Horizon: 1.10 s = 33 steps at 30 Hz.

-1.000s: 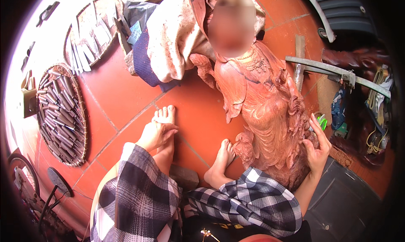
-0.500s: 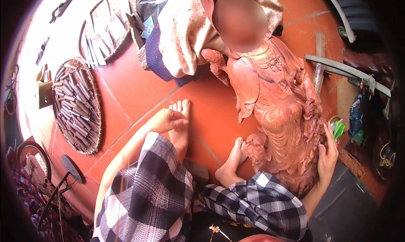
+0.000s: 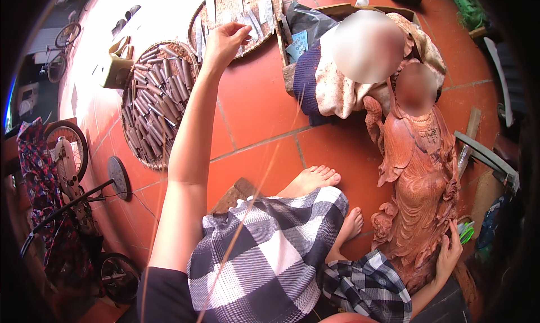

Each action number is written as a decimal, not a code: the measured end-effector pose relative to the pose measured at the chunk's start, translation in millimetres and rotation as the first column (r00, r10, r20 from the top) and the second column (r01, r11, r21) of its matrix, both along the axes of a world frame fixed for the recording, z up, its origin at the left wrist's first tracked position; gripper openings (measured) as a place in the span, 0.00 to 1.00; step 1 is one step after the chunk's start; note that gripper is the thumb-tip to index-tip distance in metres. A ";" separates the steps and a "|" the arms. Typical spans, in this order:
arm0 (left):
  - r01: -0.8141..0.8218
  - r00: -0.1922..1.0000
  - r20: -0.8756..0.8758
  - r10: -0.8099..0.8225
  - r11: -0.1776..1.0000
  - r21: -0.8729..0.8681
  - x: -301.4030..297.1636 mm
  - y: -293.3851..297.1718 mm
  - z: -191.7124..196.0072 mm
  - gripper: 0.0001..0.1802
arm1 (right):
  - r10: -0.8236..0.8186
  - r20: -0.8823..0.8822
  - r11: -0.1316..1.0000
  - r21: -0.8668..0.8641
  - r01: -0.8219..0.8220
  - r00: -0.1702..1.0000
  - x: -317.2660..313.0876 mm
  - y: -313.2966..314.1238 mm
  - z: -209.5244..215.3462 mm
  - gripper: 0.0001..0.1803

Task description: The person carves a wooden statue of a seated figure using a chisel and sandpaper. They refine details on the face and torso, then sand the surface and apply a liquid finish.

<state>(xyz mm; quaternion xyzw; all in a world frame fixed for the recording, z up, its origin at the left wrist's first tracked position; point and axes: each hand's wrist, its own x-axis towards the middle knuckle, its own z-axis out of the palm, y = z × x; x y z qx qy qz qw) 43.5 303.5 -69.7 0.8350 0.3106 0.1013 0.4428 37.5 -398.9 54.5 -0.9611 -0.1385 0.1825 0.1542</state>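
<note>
Seated person on red tiles, one arm stretched to a basket of tools, the other hand on a wooden statue.

Far left of the reddish-brown carved wooden statue [image 3: 419, 193] lies a round woven tray of dark metal chisels [image 3: 154, 101]. Beyond it, a second round woven basket of flat pale tools [image 3: 239, 13] – the left hand [image 3: 225, 41] reaches over its near rim, fingers curled, seemingly pinching one pale piece, though the hold is unclear. Bare feet [image 3: 315, 179] rest just left of the statue. The right hand [image 3: 450, 255] lies open – fingers spread against the statue's lower right side.
</note>
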 end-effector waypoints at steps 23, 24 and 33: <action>0.385 0.917 -0.071 -0.392 0.918 -0.094 43.8 -66.7 58.1 0.08 | -0.129 -0.002 0.991 0.030 0.129 0.992 -3.6 24.2 14.6 0.28; 0.399 0.917 0.072 -0.392 0.896 -0.198 31.9 -78.4 62.7 0.09 | -0.125 -0.005 0.991 0.036 0.125 0.992 -3.5 24.2 12.0 0.28; 0.334 0.939 0.318 -0.129 0.562 -0.757 13.6 -244.0 68.5 0.15 | -0.094 -0.032 0.995 0.026 0.094 0.995 -0.7 22.6 8.8 0.26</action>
